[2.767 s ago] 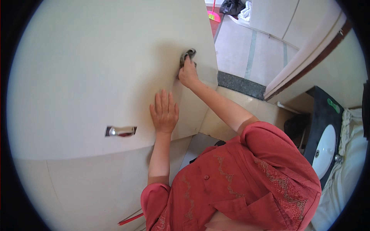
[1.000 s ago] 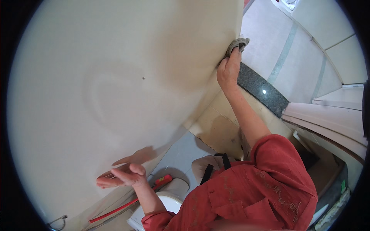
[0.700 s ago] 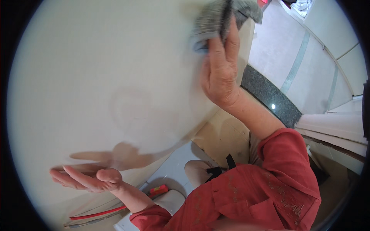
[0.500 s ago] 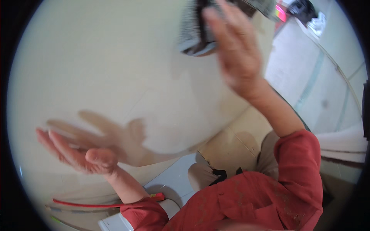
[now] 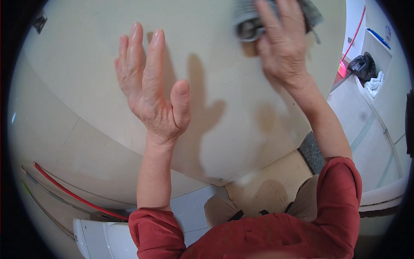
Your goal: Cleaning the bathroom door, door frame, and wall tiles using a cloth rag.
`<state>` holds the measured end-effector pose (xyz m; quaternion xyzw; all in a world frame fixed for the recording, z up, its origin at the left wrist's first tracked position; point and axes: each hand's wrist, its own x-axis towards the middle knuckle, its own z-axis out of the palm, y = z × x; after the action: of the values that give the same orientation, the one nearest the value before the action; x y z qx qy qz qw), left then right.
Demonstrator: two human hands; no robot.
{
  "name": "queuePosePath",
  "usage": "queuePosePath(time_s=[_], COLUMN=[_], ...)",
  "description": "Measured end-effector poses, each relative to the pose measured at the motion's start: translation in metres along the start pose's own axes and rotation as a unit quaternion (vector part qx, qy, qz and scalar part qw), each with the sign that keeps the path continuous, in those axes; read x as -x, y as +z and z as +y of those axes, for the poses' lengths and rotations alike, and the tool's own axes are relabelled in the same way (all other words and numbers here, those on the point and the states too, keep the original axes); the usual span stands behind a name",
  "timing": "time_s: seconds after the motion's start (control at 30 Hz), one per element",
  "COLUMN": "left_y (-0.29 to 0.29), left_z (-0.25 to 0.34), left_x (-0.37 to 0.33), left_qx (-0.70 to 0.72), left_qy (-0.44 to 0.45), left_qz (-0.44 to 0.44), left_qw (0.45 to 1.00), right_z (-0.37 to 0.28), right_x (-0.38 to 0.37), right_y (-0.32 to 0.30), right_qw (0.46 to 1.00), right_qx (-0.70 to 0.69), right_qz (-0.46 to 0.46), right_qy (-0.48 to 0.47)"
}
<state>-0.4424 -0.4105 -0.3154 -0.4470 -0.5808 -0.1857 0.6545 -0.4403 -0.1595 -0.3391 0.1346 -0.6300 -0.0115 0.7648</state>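
Note:
My right hand (image 5: 282, 47) presses a grey cloth (image 5: 250, 17) against a large pale panel (image 5: 233, 99), near the top of the view. Its fingers lie over the cloth, which is bunched, darker in places and slightly blurred. My left hand (image 5: 151, 90) is held up in front of the same panel, fingers stretched and thumb apart, with nothing in it. A shadow of that hand falls on the panel beside it, so whether the fingertips touch the surface I cannot tell.
At lower left are a red pole (image 5: 77, 194) and a white ceramic fixture (image 5: 110, 239). Beyond the panel's right edge are a black plastic bag (image 5: 363, 67), a white cloth (image 5: 375, 84) and a pink object (image 5: 342, 70). Beige floor tiles (image 5: 263, 181) show below the panel.
My left hand has risen and moved right, turning its fingers upward. My right hand has shifted right with the cloth. The view has turned, showing more beyond the panel's right edge.

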Motion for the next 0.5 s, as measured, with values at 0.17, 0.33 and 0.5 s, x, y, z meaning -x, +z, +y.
queuePosePath(time_s=[0.17, 0.33, 0.5], left_y=[-0.032, -0.095, -0.092], left_z=[-0.008, -0.071, -0.080], left_x=[-0.009, -0.047, -0.060], left_qx=[0.174, 0.027, 0.076], left_qy=[-0.054, 0.037, 0.038], left_qz=[0.003, -0.071, -0.060], left_qw=[0.983, 0.996, 0.995], right_z=[-0.060, -0.041, -0.088], right_x=[-0.052, -0.080, -0.099], right_y=[-0.008, 0.008, 0.049], right_qw=[0.973, 0.988, 0.982], right_qx=[-0.057, -0.046, 0.013], right_qz=[-0.120, -0.073, 0.016], right_qy=[-0.191, -0.132, -0.186])
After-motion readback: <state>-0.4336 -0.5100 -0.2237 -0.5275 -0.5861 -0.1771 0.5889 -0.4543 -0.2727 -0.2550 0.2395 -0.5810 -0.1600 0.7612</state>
